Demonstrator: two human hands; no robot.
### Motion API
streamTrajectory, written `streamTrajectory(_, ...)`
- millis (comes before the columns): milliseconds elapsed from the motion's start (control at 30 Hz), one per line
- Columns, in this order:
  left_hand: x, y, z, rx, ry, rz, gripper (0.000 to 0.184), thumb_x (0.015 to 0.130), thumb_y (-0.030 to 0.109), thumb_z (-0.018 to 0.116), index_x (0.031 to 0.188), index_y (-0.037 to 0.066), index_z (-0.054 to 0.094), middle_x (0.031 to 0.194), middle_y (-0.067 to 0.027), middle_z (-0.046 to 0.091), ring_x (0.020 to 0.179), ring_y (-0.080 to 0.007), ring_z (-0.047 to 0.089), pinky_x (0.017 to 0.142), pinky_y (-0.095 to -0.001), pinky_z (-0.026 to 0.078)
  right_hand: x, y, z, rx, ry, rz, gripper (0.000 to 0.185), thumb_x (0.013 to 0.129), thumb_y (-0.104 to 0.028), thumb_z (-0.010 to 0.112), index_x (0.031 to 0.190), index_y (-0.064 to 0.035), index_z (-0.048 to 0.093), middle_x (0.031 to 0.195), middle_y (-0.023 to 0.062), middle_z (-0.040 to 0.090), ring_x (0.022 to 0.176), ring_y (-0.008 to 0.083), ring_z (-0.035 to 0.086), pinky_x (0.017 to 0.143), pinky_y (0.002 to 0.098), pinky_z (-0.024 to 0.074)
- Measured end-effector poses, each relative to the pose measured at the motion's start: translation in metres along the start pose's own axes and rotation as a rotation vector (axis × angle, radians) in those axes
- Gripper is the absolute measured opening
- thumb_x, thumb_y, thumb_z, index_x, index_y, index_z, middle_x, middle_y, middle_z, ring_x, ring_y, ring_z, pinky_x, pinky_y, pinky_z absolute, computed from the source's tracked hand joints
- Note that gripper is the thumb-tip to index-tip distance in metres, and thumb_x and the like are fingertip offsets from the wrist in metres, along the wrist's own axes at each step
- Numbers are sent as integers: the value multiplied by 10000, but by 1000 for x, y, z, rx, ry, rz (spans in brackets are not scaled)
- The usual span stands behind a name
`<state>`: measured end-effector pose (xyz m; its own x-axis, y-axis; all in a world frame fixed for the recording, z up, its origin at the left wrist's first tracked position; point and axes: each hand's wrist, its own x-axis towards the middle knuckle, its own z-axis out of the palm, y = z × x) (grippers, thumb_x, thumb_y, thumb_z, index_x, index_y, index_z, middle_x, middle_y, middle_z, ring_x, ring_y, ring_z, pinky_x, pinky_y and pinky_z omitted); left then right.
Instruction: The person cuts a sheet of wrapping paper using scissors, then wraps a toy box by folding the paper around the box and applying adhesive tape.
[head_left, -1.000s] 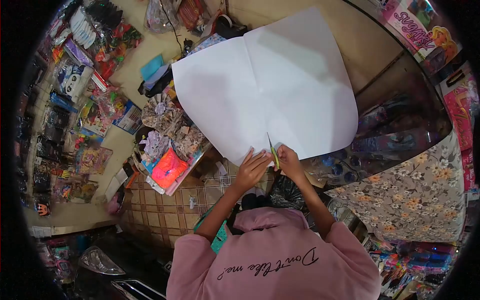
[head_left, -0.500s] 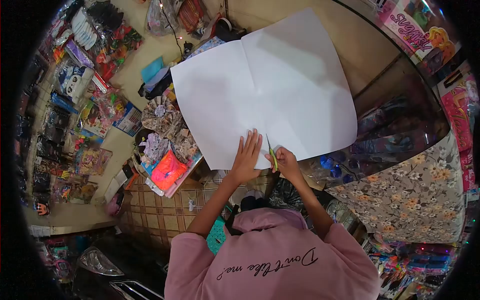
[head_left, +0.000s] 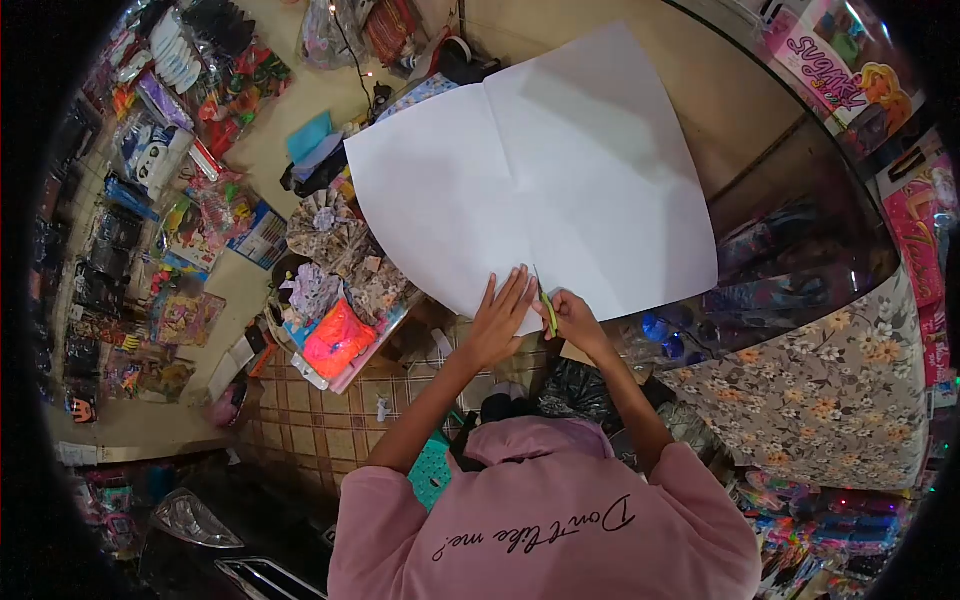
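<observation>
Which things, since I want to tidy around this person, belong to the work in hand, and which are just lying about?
In use:
- large white sheet, under the left hand
- green-handled scissors, in the right hand

Lying about:
- orange bundle
- floral cloth
- black plastic bag

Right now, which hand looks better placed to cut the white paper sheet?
Probably the right hand: it holds the green-handled scissors, pointing out over the white paper sheet. The left hand lies palm-down on the sheet beside them, so it seems better suited to steadying.
</observation>
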<state>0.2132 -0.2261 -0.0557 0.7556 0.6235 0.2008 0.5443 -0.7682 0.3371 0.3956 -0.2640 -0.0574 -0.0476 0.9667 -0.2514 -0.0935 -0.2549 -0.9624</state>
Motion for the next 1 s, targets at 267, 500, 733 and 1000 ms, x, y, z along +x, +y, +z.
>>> streamTrajectory(267, -2, -4, 10, -51, 31, 37, 901, 717, 179, 651, 1455, -46, 184, 1496, -245, 231, 1416, -329, 205, 1154, -503, 110, -2, 1, 3, -8, 35, -42, 372, 866, -218, 702, 747, -119, 364, 621, 11, 541, 527, 82, 550, 452, 220, 454)
streamTrajectory(500, -4, -7, 9, -64, 82, 88, 862, 713, 176, 644, 1430, -72, 236, 1480, -252, 265, 1405, -327, 233, 1154, -503, 128, -3, -12, 10, 34, 57, 29, 411, 852, -237, 719, 721, -133, 344, 597, 10, 548, 473, 89, 547, 420, 207, 413)
streamTrajectory(733, -3, -6, 14, -92, 91, 98, 834, 707, 179, 643, 1412, -77, 278, 1479, -245, 274, 1405, -322, 237, 1154, -507, 130, 0, -8, 7, 54, 53, -28, 423, 851, -250, 721, 717, -141, 335, 587, 19, 549, 460, 88, 542, 411, 202, 398)
streamTrajectory(1000, -2, -7, 18, -120, 126, 102, 767, 756, 202, 617, 1400, -73, 307, 1473, -251, 287, 1395, -343, 256, 1144, -535, 143, 9, -7, 1, 72, 45, -38, 437, 845, -249, 728, 708, -139, 328, 582, 26, 543, 452, 93, 537, 399, 212, 391)
